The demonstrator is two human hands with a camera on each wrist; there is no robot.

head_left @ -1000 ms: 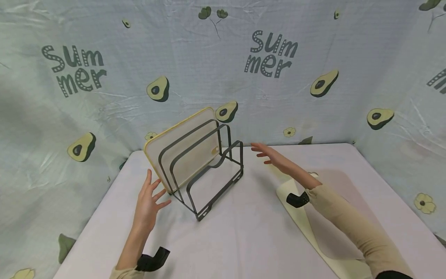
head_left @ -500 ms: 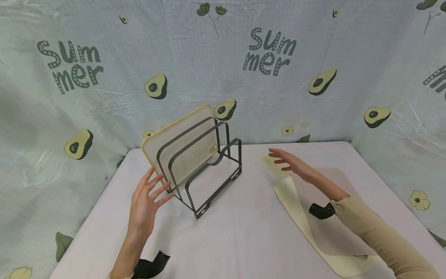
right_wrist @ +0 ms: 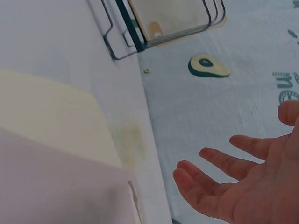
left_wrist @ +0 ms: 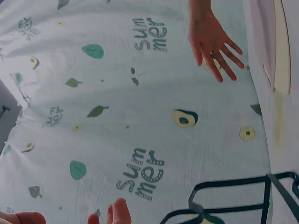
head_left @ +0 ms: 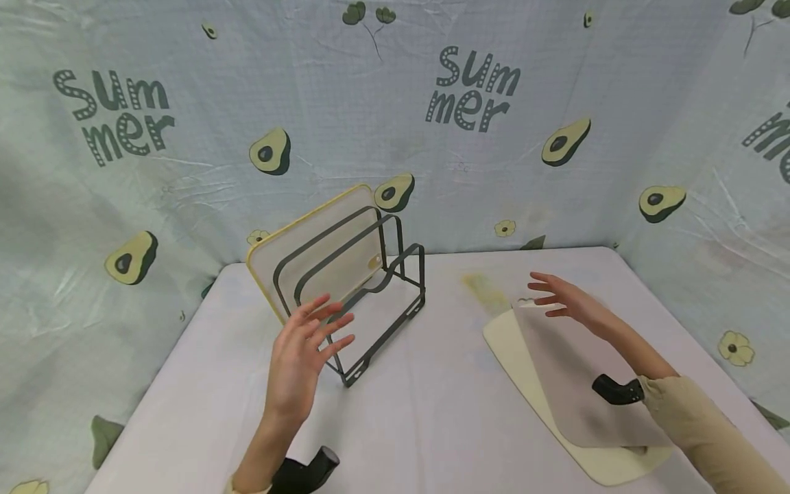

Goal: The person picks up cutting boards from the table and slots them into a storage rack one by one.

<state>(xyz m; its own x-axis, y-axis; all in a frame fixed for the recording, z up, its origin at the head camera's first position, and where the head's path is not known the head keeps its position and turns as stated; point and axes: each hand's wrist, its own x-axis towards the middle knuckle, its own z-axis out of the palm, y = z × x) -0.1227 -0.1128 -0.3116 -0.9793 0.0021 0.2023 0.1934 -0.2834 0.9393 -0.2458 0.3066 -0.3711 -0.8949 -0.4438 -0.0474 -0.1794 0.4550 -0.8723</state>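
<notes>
A dark metal rack stands on the table with a yellow-rimmed pale chopping board upright in its back slot. My left hand is raised in front of the rack's near left end, fingers spread and holding nothing; it hides part of the rack's frame. On the right, a pinkish-grey chopping board lies flat over a cream chopping board. Above their far end hovers my right hand, its fingers apart with nothing in them. The right wrist view shows the same loose fingers.
A pale cloth covers the table, with a yellowish stain beyond the flat boards. Behind and at both sides hangs a curtain printed with avocados and lettering.
My right hand has moved right, away from the rack to over the flat boards. My left hand has shifted right, from beside the rack to in front of it. Rack and boards stay put.
</notes>
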